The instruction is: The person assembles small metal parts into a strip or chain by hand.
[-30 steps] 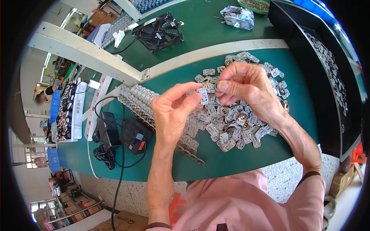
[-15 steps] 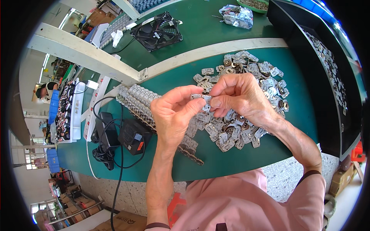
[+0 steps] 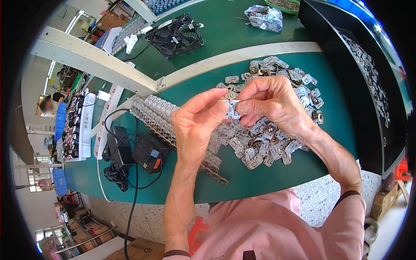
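Between my two hands is a small pale grey rectangular plastic part, held up over the green table. My left hand pinches its left end between thumb and fingers. On the other end, the thumb and curled fingers of my right hand grip it. Behind and below lies a loose pile of similar grey parts, some with brownish round metal pieces. Left of my left hand, more such parts stand in tight slanting rows. My fingers hide the edges of the held part.
A black adapter box with cables sits at the left. A long black bin with parts in it lines the right side. Beyond the white frame bar are a black fan and a plastic bag. Another person is far left.
Both hands still grip the part, which has been tilted so a broader face shows. They have moved slightly up, and my fingers have shifted a little.
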Demonstrator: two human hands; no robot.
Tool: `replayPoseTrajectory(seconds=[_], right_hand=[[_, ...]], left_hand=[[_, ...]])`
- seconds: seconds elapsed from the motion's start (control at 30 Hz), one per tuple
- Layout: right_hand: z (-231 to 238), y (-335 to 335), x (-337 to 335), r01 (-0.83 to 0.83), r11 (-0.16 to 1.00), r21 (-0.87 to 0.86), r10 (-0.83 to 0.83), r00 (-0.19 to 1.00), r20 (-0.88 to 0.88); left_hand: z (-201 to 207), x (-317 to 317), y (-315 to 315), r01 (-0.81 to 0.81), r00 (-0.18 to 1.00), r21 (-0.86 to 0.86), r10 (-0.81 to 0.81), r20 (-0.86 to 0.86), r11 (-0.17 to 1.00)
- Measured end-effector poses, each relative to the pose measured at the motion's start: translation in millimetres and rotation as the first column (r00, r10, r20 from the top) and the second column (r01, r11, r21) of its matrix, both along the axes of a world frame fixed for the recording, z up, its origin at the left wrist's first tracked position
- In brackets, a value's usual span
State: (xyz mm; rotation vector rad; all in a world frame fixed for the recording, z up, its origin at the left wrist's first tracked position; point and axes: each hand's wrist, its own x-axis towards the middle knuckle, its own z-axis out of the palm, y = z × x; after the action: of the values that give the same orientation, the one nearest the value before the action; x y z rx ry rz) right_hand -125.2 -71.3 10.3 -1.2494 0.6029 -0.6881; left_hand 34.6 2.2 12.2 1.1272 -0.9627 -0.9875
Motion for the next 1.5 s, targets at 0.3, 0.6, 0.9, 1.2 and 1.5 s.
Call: replayPoseTrajectory(seconds=[0.3,0.6,0.9,1.2,1.5], right_hand=[[-1.0,1.7,1.5,-0.024,1.0,0.014,0.024,1.0,-0.015],[-9.4,0.4,2.1,-0.09,0.963,0.253,0.064,0.992,0.11],[1.1,-2.1,-2.0,-0.024,0.985,0.171,0.013,0.998,0.066],[4.5,-1.2,-1.1,0.031,0.998,0.058,-0.026,0.996,-0.087],[5.6,-0.4,-1.5,0.031,0.999,-0.028,-0.034,0.989,-0.143]], left_hand=[[-6.2,5.4,1.9,0.08,0.997,0.01,-0.08,-0.004,0.997],[-11.3,7.8,1.6,0.18,0.933,0.044,-0.157,-0.324,0.983],[-8.7,3.6,-1.1,0.137,0.951,-0.015,-0.136,-0.278,0.99],[-14.3,3.0,0.0,0.076,0.963,-0.169,-0.028,0.27,0.983],[-14.2,0.7,0.7,0.046,0.817,-0.277,0.123,0.563,0.96]])
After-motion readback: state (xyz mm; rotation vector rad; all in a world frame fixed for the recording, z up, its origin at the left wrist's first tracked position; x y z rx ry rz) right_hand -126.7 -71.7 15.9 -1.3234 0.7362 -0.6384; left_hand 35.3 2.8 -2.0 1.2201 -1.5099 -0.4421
